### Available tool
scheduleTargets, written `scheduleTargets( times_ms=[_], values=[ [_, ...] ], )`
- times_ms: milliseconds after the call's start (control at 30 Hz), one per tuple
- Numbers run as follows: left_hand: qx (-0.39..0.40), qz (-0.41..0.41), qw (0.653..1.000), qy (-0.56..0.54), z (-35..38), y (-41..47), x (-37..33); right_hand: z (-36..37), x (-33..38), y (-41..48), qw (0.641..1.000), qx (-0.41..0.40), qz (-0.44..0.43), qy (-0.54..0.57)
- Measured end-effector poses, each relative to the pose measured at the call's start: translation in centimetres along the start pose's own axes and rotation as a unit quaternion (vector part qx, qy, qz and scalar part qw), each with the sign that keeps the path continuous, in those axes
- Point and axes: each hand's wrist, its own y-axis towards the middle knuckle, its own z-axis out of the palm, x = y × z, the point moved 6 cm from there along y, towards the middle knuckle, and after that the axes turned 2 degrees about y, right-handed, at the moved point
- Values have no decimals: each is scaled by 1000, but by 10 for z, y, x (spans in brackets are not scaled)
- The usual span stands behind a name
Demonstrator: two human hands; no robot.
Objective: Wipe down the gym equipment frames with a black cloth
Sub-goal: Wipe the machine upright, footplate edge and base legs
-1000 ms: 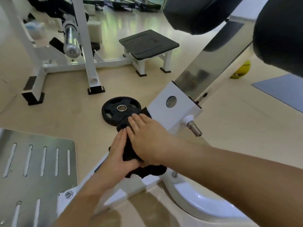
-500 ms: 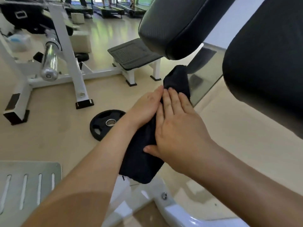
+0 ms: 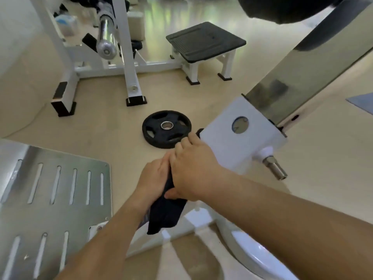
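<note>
Back down off the shiny sloped bar (image 3: 302, 77) since half a second ago, onto the low white frame (image 3: 226, 146), much the same spot as a full second ago. Pressing the black cloth (image 3: 165, 215) onto the frame's low beam with both hands, right up against the white block with the round hole.

Right hand (image 3: 193, 170) on top of the cloth. Grip flat and loose: fingers mostly straight, aimed at the block, tips at its near edge, thumb laid across the cloth's near right side. No clear pinch.

Left hand (image 3: 155, 178) against the cloth's left side, touching the right hand. Grip looks flat too, fingers running forward, tips hidden under the right hand.

Cloth folded long, lying along the beam, near end hanging off below the wrists, a small scrap poking out past the right fingertips.

Around:
- Black weight plate (image 3: 166, 129) flat on the floor (image 3: 101, 122), just beyond the hands, left of the block.
- Slotted metal plate (image 3: 50, 217) at lower left, beside the left forearm.
- Chrome peg (image 3: 275, 169) sticking out of the block's right side.
- Black-topped step (image 3: 205, 40) on white legs farther back, well apart.
- White rack (image 3: 125, 57) at upper left, with a chrome bar end (image 3: 106, 43).
- Black pad (image 3: 292, 9) at the top edge, above the sloped bar.
- Blue mat (image 3: 363, 102) corner at the right edge.
</note>
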Motion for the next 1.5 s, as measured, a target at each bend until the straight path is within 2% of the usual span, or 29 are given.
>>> scheduleTargets(
  times_ms=[200,367,467,567,600,667,700,733,800,833,867,933,1000,1067,1133,1200,1267,1333,1367,1467,1500],
  values=[
    [-22,-38,998,-38,-17,-32,110,43,95,36,998,-40,-41,-18],
    [-22,-62,996,56,-35,-58,158,63,141,46,993,-83,-88,9],
    [-13,-75,992,99,-39,-70,151,69,150,38,982,-113,-112,102],
    [-60,-59,983,162,-45,-103,138,66,154,0,947,-175,-114,244],
    [-64,-50,981,178,-46,-117,134,70,156,-15,935,-168,-95,298],
    [-27,-107,983,146,-40,-141,137,92,156,-44,908,-108,-37,402],
    [5,-158,983,89,-33,-151,141,110,150,-57,873,-60,15,483],
    [38,-204,978,22,-22,-159,147,129,140,-68,800,-31,81,593],
    [80,-267,959,-52,4,-172,151,178,121,-90,598,21,202,775],
    [92,-260,961,-30,19,-176,151,201,114,-99,538,49,247,805],
    [98,-233,967,12,34,-179,149,220,105,-106,531,64,279,797],
    [98,-198,973,66,61,-184,142,242,88,-111,579,44,312,752],
    [82,-170,979,78,79,-182,135,244,70,-107,647,-37,333,685],
    [78,-158,982,70,94,-177,130,229,55,-94,723,-117,320,601],
    [93,-142,983,70,106,-174,124,215,49,-74,778,-179,281,533],
    [88,-74,980,160,110,-171,111,209,50,-57,822,-222,270,450],
    [49,30,973,223,110,-168,97,210,54,-55,830,-257,289,401],
    [63,83,963,249,117,-168,93,220,74,-59,835,-215,257,437],
    [77,87,956,270,122,-168,98,231,88,-61,845,-169,236,449],
    [135,96,917,362,140,-166,121,275,118,-58,887,-46,200,413],
    [144,102,906,385,142,-163,127,281,114,-49,899,-45,209,382]
  ],
)
